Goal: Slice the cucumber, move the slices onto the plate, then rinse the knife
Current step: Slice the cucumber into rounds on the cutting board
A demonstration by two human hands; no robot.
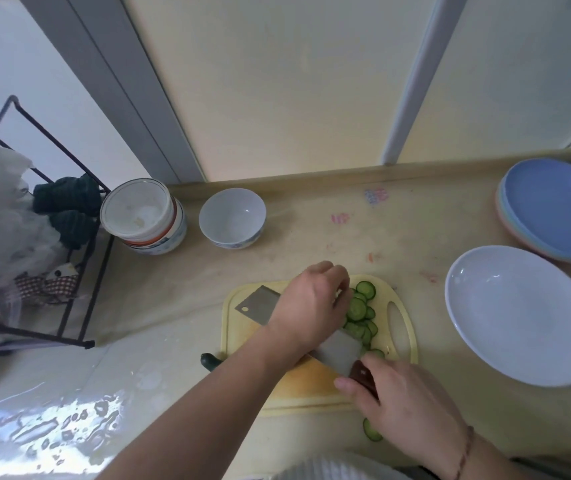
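Right hand: the right hand (405, 403) grips the dark red handle of the knife (332, 351), fingers curled around it, at the near right corner of the board.
Left hand: the left hand (311, 303) reaches across the blade with the fingers bent down onto the cucumber slices (360, 313); whether it pinches slices or only presses on them, I cannot tell.
Knife: a wide cleaver, lying low across the cutting board (401, 327) from far left to near right; its middle is hidden under the left hand.
Slices: a row of round green slices on the right part of the board, just beside the blade. One slice (370, 431) lies off the board on the counter (311, 230), near the right wrist.
Cucumber end: a dark green end piece (209, 361) sits at the left edge of the board.
Plate: a white plate (523, 313) stands right of the board, with no slices on it.
Other things: stacked coloured plates (554, 209) behind the white plate; a white bowl (232, 218) and stacked bowls (145, 216) at the back left; a black wire rack (69, 209) at the far left.
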